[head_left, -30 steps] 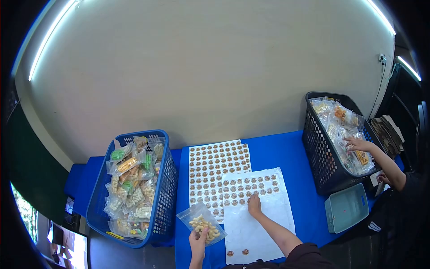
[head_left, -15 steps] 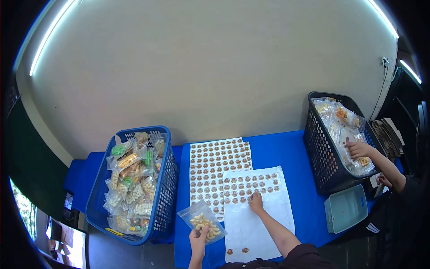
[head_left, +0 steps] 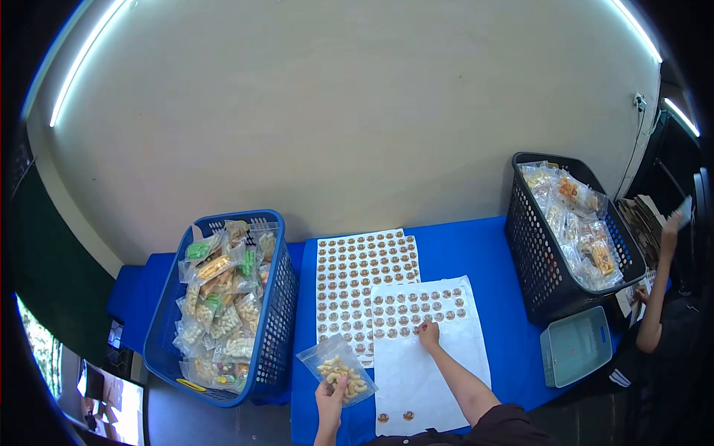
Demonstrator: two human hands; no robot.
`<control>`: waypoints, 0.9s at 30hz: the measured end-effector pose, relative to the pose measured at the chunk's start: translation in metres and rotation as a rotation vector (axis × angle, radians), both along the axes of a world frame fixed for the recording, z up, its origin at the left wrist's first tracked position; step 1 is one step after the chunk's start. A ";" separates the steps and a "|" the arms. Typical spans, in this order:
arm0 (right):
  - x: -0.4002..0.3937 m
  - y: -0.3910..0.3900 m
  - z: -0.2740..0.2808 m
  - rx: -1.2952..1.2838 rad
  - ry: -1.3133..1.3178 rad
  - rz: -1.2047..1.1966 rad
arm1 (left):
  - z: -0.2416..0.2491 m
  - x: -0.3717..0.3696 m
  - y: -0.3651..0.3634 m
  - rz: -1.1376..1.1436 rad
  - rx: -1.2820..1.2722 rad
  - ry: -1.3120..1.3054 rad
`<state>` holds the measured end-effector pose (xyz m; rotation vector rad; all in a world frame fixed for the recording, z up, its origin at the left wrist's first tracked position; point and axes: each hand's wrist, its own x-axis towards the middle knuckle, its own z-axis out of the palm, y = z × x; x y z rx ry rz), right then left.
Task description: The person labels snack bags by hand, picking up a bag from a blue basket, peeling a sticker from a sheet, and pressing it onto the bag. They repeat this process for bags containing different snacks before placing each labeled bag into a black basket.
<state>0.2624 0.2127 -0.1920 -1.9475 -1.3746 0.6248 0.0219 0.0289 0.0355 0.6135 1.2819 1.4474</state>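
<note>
My left hand [head_left: 329,401] is closed on the lower edge of a clear zip bag [head_left: 312,355] of pale curved snack pieces, held over the table's front. On the white sticker sheet [head_left: 431,379], my right hand [head_left: 429,336] has its fingertips pinched at a round brown sticker by the end of the lowest upper row; the fingers partly cover it. Rows of the same stickers fill the sheet's top, and two more sit near its bottom edge. Beneath it lies a fuller sticker sheet [head_left: 342,297].
A blue basket [head_left: 279,297] heaped with snack bags stands left. At right are a black basket [head_left: 532,260] of bagged snacks and a translucent green tub [head_left: 552,364]. Another person's raised hand [head_left: 675,221] holds a clear bag beside cardboard [head_left: 638,223]. Blue cloth [head_left: 476,245] covers the table.
The other person's hand has left the black basket and risen to the right with a bag. My right hand has shifted slightly at the stickers; my left hand stays nearly still.
</note>
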 end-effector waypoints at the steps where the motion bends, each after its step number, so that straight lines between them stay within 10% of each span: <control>1: -0.001 0.002 -0.001 -0.019 -0.021 -0.038 | 0.001 0.000 0.000 -0.005 0.001 -0.001; 7: 0.001 -0.009 0.018 -0.103 -0.065 0.045 | 0.005 0.004 -0.001 -0.023 0.020 0.015; 10: 0.012 -0.021 0.064 -0.433 0.426 0.238 | 0.001 0.009 -0.001 -0.025 0.038 0.011; 20: 0.003 -0.082 0.210 -0.150 1.293 0.230 | 0.029 0.033 0.012 -0.209 0.082 0.068; 27: -0.016 -0.142 0.324 0.120 1.022 0.579 | 0.046 0.064 0.017 -0.315 0.195 0.097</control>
